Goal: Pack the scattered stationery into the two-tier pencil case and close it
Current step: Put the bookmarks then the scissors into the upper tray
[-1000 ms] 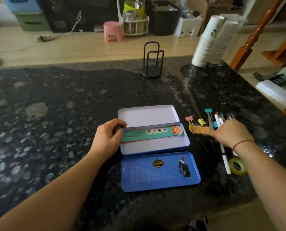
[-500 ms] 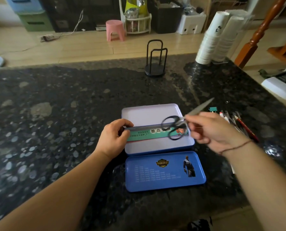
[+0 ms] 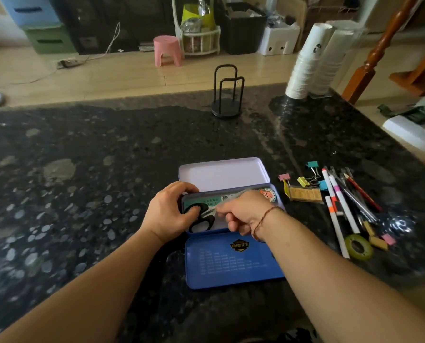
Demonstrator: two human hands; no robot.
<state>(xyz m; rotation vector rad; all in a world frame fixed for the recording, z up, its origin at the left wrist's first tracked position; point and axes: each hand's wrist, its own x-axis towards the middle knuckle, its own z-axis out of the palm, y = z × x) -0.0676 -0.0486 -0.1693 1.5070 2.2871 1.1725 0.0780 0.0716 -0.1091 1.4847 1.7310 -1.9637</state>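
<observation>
The pencil case (image 3: 221,173) lies open on the dark stone counter, its pale lid panel at the back and a blue panel (image 3: 233,263) folded out toward me. Its middle tray holds a green printed ruler (image 3: 212,200). Black-handled scissors (image 3: 201,220) lie in that tray with the handles to the left. My right hand (image 3: 243,211) pinches them near the blades, which it mostly hides. My left hand (image 3: 166,214) grips the left end of the case, thumb beside the scissor handles. Loose pens (image 3: 342,201), binder clips (image 3: 305,180) and a tape roll (image 3: 358,246) lie to the right.
A yellow packet (image 3: 303,194) and small erasers (image 3: 382,241) sit among the loose stationery. A black wire stand (image 3: 227,95) is at the counter's far edge, stacked paper cups (image 3: 315,60) at the back right. The counter's right edge runs close to the pens.
My right hand picked the scissors out of the pile on the right, carried them left over the case and lowered them into the tray. My left hand kept its grip on the case.
</observation>
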